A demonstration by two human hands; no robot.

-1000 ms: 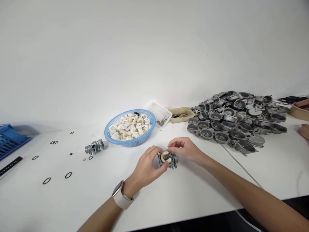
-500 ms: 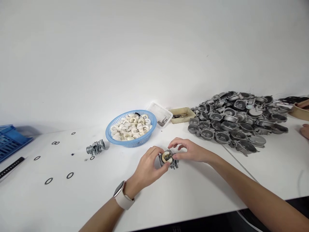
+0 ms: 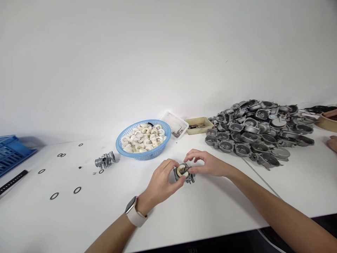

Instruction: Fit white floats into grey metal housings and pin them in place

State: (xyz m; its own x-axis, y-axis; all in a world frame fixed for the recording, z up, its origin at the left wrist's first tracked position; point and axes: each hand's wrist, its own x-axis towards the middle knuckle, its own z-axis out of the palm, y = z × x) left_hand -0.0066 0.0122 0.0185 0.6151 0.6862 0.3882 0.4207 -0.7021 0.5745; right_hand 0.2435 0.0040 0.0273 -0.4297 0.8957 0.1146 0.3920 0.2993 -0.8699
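Note:
A grey metal carburetor body (image 3: 190,178) lies on the white table with its open bowl side up, and a cream-white float (image 3: 179,171) sits inside it. My left hand (image 3: 163,179), with a watch on the wrist, grips the carburetor from the left, thumb in front and fingers behind. On the opposite side, my right hand (image 3: 202,163) has its thumb and index finger bent against the carburetor's right edge beside the float. Whether a small part lies between those fingertips is hidden.
Behind the hands stand a blue basket (image 3: 155,153) of white floats, a white tray (image 3: 171,121) with small metal pins and a beige box (image 3: 196,130). Right, grey float bowls (image 3: 250,135) are heaped. Left lie another carburetor (image 3: 105,160), black rings (image 3: 77,190) and a blue crate (image 3: 15,151). A co-worker's hand (image 3: 332,143) shows far right.
The view has shifted very slightly. Both hands stay at the carburetor in nearly the same pose, with only small finger movement.

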